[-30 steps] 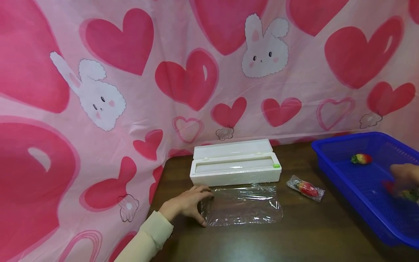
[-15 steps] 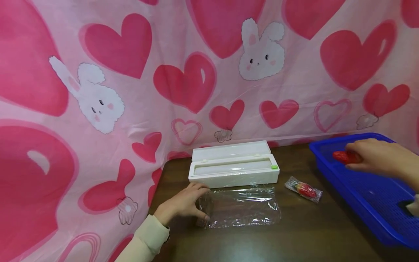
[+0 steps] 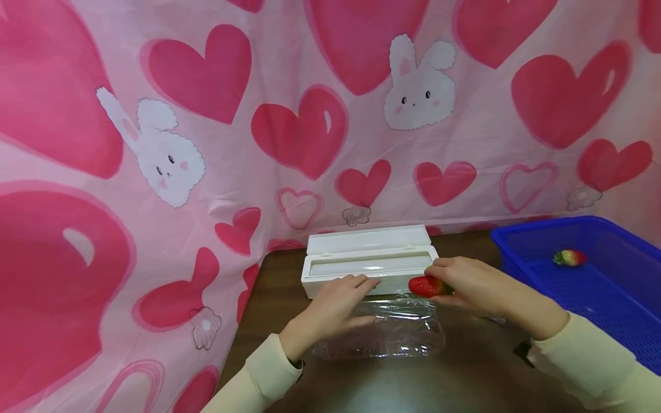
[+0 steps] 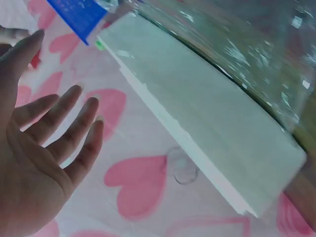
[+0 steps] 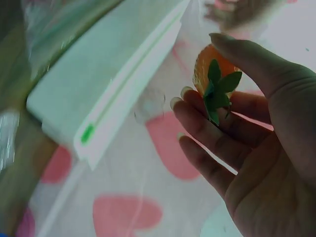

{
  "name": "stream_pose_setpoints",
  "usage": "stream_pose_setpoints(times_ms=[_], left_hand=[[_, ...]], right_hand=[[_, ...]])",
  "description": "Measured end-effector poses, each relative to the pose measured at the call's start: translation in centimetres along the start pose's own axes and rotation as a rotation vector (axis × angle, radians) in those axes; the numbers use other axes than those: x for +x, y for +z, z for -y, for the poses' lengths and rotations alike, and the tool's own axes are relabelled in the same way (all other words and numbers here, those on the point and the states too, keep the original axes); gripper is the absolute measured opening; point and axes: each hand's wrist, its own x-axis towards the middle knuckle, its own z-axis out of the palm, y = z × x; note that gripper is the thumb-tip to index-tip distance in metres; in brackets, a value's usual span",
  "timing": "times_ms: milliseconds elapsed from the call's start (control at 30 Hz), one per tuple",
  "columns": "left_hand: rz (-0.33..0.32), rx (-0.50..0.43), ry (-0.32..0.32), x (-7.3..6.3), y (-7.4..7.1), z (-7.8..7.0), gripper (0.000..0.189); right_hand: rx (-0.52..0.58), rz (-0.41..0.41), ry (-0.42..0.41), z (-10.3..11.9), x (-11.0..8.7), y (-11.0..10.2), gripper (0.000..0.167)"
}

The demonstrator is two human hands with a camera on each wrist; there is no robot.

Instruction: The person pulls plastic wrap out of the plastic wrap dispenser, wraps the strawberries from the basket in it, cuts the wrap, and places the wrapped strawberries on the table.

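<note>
My right hand point(image 3: 475, 287) pinches a red strawberry point(image 3: 426, 286) between thumb and fingers, in front of the white box's right end. In the right wrist view the strawberry point(image 5: 215, 79) shows its green leaves toward the palm. My left hand point(image 3: 333, 312) hovers over the left part of a clear sheet of plastic wrap point(image 3: 408, 338), fingers loosely spread and holding nothing. The left wrist view shows the left palm point(image 4: 39, 163) with fingers apart. Behind the sheet stands the white wrap box point(image 3: 372, 267), its lid raised, a roll inside.
At the right stands a blue plastic basket point(image 3: 537, 275) with a strawberry point(image 3: 570, 257) in it. The wrapped strawberry is mostly hidden by my right arm. A pink cloth with hearts and rabbits point(image 3: 294, 132) hangs behind the brown table point(image 3: 279, 275).
My right hand has lifted a strawberry out of the blue basket and carried it left to the box. My left hand has come off the sheet's left edge and moved right.
</note>
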Motion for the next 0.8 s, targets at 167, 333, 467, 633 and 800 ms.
stream_pose_setpoints(times_ms=[167,333,467,633,800], left_hand=[[-0.025,0.001,0.034,1.5,0.6,-1.0,0.064],[-0.071,-0.049,0.049,1.7,1.4,-0.7,0.045],[-0.137,-0.071,0.076,1.6,1.8,-0.3,0.034],[-0.14,-0.093,0.064,1.4,2.2,0.3,0.033],[-0.073,-0.135,0.006,1.1,3.0,1.0,0.029]], right_hand=[[0.087,0.009,-0.023,1.3,2.0,2.4,0.028],[0.113,0.021,-0.054,2.2,3.4,4.2,0.028],[0.102,0.009,-0.073,2.5,3.7,4.8,0.029],[0.111,-0.012,-0.093,2.3,4.0,5.6,0.032],[0.113,-0.031,-0.095,1.9,4.1,6.8,0.033]])
